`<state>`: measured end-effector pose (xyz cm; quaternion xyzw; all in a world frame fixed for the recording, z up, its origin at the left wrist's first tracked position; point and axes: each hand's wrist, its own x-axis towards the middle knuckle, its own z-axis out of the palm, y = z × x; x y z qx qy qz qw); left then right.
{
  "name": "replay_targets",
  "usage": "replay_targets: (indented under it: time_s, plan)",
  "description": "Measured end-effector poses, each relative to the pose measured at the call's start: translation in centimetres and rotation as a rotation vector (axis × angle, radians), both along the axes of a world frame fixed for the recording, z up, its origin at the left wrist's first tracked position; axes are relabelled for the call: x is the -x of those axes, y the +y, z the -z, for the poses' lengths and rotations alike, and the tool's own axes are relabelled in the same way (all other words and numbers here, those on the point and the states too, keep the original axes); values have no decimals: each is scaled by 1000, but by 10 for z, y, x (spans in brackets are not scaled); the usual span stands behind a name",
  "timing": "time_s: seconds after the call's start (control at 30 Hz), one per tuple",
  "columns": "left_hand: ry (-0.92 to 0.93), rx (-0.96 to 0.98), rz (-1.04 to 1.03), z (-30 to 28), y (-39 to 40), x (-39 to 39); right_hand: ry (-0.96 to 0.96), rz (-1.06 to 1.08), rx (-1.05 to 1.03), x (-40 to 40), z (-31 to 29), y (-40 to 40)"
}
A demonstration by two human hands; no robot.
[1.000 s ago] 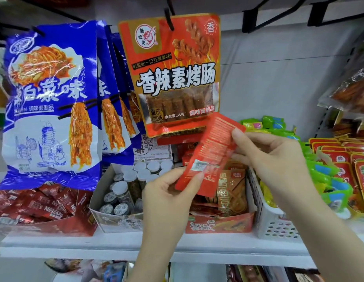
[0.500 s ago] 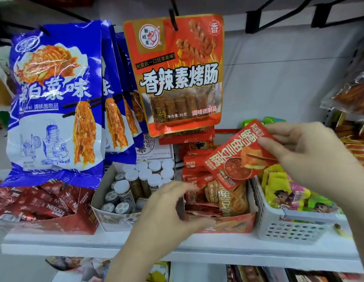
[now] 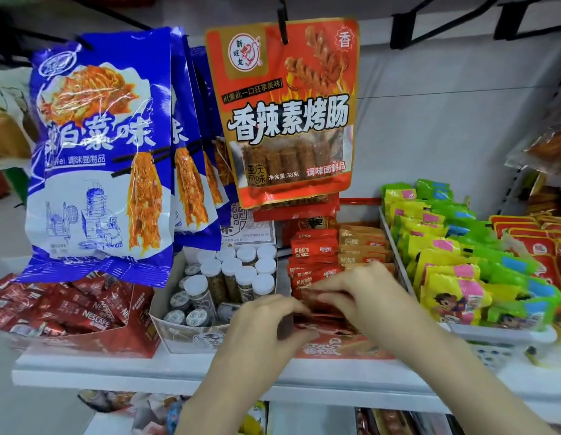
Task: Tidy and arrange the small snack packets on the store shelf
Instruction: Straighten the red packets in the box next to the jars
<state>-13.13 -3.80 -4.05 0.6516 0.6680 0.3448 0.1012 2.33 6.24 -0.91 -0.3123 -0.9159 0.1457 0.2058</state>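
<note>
Both hands, left hand (image 3: 260, 321) and right hand (image 3: 364, 296), pinch red snack packet (image 3: 317, 301), long axis sideways, at front of red display box (image 3: 342, 348) of upright red and orange packets.

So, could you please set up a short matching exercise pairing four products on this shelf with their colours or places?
Things:
1. hanging blue bags
2. white-capped jars
3. Nescafe sachets
4. yellow and green packets

Places:
A. white basket, right
B. red box, far left
C. hooks, upper left
D. white carton, beside the red packets

Pairs: 1-C, 2-D, 3-B, 4-A
</note>
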Motion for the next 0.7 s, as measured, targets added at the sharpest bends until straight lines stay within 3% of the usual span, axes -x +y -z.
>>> replay_targets:
  time_s: [0.27,0.5,0.7]
  plan:
    - [-120,-41,-78,5,2,3,-183,-37,209,-14,8,9]
    - [-82,-24,38,0,1,2,-220,-31,359,-22,-7,3]
    - [-292,-2,29,-13,0,1,-291,-88,356,-25,-13,-4]
